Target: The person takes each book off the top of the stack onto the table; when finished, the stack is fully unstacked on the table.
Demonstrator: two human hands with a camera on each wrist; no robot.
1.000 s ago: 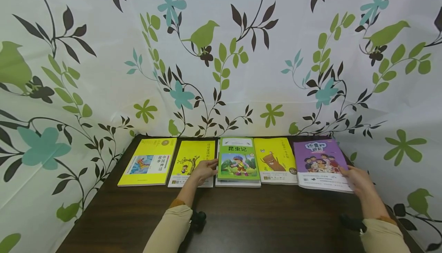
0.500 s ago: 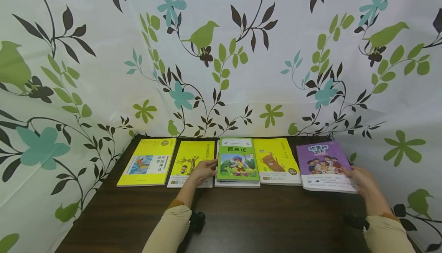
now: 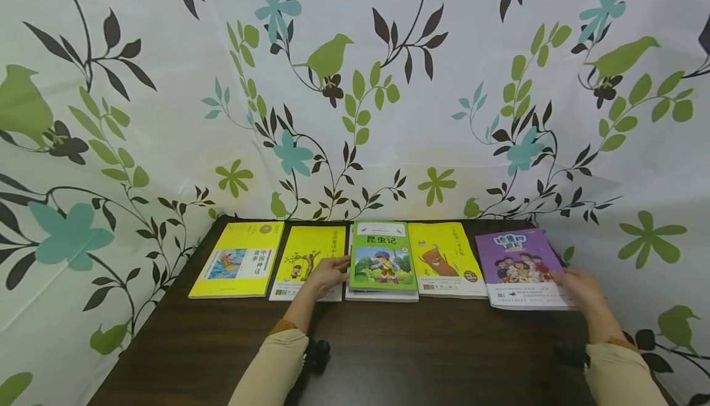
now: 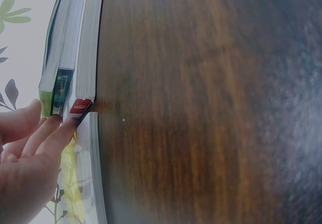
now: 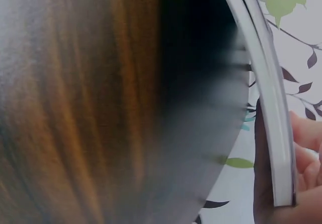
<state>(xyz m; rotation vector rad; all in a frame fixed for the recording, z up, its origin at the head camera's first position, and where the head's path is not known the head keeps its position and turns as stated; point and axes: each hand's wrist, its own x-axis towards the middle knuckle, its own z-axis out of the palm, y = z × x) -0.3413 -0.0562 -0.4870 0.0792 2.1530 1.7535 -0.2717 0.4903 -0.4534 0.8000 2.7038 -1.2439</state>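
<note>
In the head view my left hand [image 3: 328, 276] reaches over a yellow book with a tree and swing [image 3: 302, 264] to the left side of a small book stack. A green book with a cartoon child [image 3: 383, 261] tops that stack. My left fingers [image 4: 46, 138] lie nearly straight against the stack's edges in the left wrist view, the thumb by the green corner. My right hand [image 3: 582, 292] pinches the lower right side of a purple book [image 3: 518, 258]. In the right wrist view, its white page edge [image 5: 271, 108] runs between fingers above and a shadowed finger or thumb beneath.
A yellow book with a bear [image 3: 444, 258] lies between the green and purple books. Another yellow book [image 3: 238, 261] is at the far left of the row. The dark wooden table [image 3: 421, 350] extends in front, and a patterned cloth [image 3: 410, 116] hangs behind.
My right hand has shifted the purple book slightly to the right, exposing more of the bear book's lower right corner. The left hand has stayed in place.
</note>
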